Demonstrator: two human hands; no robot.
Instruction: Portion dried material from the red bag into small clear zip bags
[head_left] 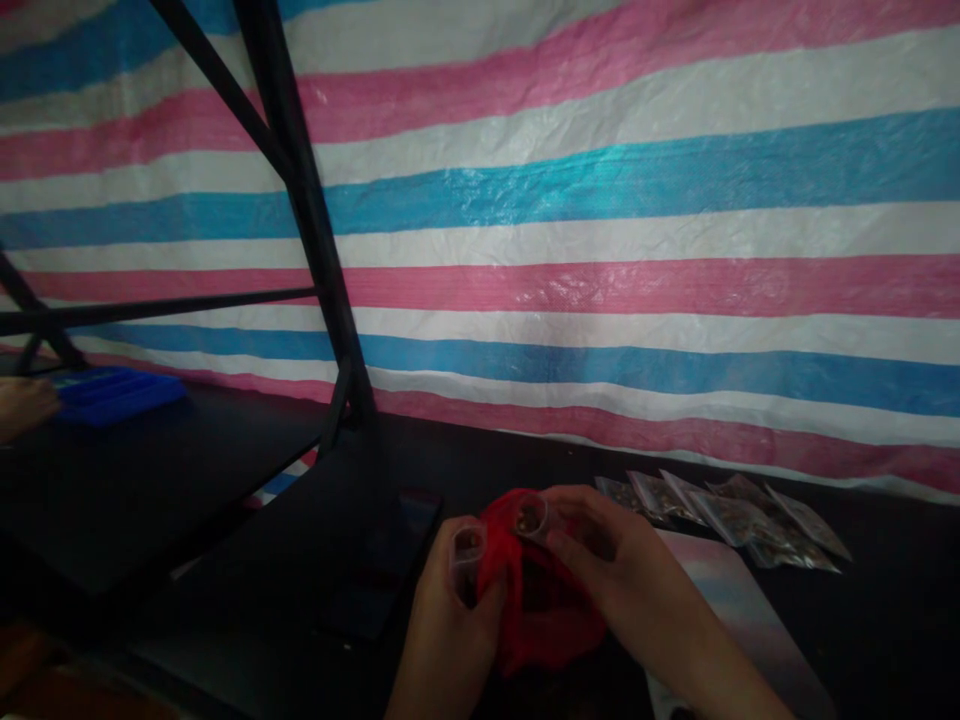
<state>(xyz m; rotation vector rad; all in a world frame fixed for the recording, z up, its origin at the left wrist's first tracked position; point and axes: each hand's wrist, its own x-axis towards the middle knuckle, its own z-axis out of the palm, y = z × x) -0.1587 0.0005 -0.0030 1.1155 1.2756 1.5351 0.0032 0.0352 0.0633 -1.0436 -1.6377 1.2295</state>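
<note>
Over the surface (465, 455), the left hand (450, 635) grips a cup (466, 560) and a red bag (547, 640), seemingly to steady the bag; the right hand (626, 550) pinches a second cup (534, 518) at the bag's top. Packets (757, 525) lie by the surface's far edge.

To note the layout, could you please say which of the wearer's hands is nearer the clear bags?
The right hand is nearer, just left of the clear bags; the left hand is farther off, at the left side of the red bag.
</note>
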